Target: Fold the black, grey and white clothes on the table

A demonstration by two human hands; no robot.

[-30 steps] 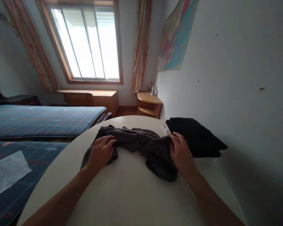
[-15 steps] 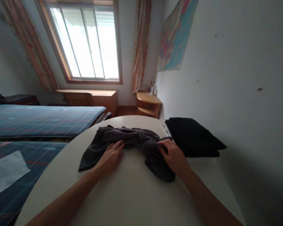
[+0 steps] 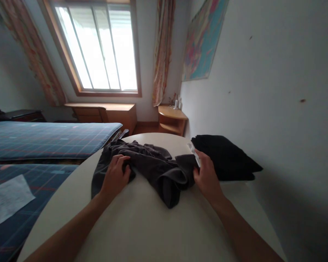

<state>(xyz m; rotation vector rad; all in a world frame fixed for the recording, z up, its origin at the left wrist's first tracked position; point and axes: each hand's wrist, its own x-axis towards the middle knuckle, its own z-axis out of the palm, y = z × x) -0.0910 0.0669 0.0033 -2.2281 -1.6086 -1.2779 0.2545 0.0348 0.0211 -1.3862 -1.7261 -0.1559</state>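
A crumpled dark grey garment (image 3: pixel 155 167) lies bunched across the white round table (image 3: pixel 153 229); its exact kind cannot be made out. My left hand (image 3: pixel 115 176) has its fingers curled into the cloth on the left side. At the garment's right end, my right hand (image 3: pixel 207 178) pinches an edge between thumb and fingers, lifting it slightly. Just beyond the right fingers lies a folded black cloth (image 3: pixel 224 158), with a strip of clear plastic (image 3: pixel 192 148) at its left edge.
A wall (image 3: pixel 276 120) runs close along the table's right side. To the left are beds with blue plaid mattresses (image 3: pixel 54 140) and a sheet of paper (image 3: pixel 9 200). A wooden desk (image 3: pixel 120 109) and corner shelf (image 3: pixel 172 114) stand at the back.
My left hand has moved left and slightly away from me, my right hand slightly right. The garment is spread differently, its right end pulled up toward the black cloth and a fold hanging nearer the middle.
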